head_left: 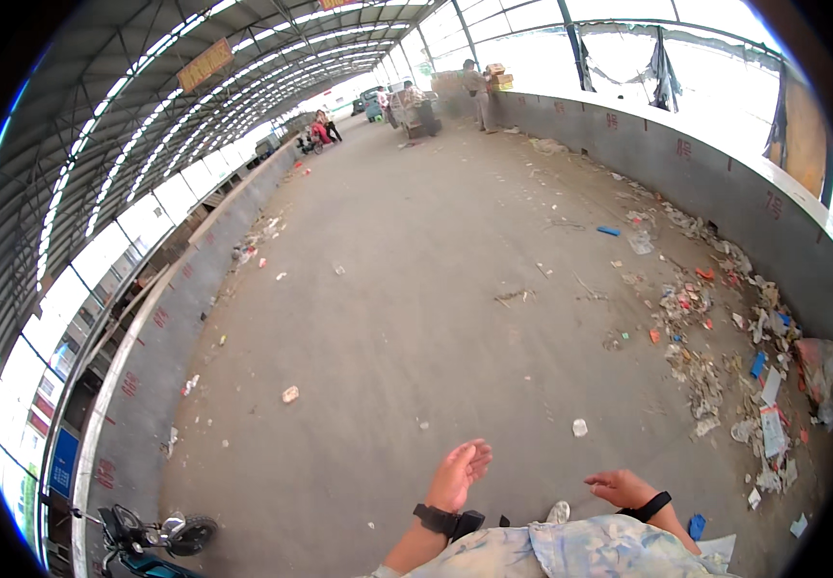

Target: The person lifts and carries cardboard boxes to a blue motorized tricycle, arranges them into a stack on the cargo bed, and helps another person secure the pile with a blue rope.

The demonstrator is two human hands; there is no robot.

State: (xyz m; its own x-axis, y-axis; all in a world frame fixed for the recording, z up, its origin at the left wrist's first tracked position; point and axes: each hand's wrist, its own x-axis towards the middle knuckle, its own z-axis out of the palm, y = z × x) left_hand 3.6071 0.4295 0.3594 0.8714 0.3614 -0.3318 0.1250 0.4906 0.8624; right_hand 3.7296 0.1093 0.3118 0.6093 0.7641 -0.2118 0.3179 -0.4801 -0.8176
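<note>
Rumpled cloth (575,547); L hand (460,474), R hand (623,488) abv. dusty floor (407,289).

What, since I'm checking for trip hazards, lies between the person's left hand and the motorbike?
In the head view, mostly bare grey floor separates the left hand from the motorbike, with one tiny pale speck on it.

Red markings (683,148) on grey side walls (725,183), lettered yellow banner (205,65) under roof (89,91), pale-marked blue sign (63,460) lower left
</note>
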